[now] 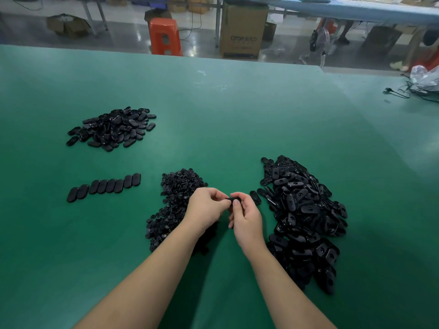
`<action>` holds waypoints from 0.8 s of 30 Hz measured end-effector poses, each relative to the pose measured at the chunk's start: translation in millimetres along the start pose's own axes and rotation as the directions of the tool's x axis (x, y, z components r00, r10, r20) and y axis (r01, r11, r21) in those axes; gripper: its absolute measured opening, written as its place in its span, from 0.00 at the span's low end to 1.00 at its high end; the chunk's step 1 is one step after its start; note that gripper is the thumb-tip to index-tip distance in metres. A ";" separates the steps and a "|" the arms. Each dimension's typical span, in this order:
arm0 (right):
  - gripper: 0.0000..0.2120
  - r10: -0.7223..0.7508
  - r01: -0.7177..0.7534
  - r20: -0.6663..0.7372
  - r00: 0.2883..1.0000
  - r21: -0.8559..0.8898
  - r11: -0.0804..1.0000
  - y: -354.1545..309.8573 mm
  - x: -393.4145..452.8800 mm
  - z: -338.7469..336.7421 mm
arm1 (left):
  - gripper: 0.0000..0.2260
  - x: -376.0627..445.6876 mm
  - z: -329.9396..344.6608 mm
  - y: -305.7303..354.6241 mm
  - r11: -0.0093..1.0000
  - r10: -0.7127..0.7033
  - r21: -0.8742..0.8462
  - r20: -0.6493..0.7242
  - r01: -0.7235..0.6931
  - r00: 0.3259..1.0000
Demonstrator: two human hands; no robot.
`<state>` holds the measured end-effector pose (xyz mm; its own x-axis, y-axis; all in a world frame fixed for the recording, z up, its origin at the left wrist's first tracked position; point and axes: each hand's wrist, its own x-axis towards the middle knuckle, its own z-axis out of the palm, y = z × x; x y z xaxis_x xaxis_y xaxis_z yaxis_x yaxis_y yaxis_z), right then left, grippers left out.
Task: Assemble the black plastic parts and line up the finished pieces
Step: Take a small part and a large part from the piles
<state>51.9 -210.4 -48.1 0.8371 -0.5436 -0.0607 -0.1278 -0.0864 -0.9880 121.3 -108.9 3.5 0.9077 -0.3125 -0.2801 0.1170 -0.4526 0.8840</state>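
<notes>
While both hands pinch one black oval part point(234, 199) over the surface point(213, 119), left hand point(206, 210) and right hand point(245, 216) fingers closed on it, probably pressing halves together, finished row point(104, 187) waits at 9 o'clock.

Both hands point(228, 210) pinching one black oval part point(234, 199) above green table point(213, 115), between piles.
</notes>
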 end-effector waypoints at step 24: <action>0.07 0.036 -0.036 0.002 0.999 0.064 0.997 6.5 5.3 -0.2 | 0.03 -5.0 15.4 4.2 0.965 0.100 0.251 -0.104 -0.071 0.989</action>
<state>55.4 -214.0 -54.8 0.8330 -0.5448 -0.0970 -0.1237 -0.0125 -0.9922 111.1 -122.1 2.9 0.9519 -0.2674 -0.1495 -0.0530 -0.6244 0.7793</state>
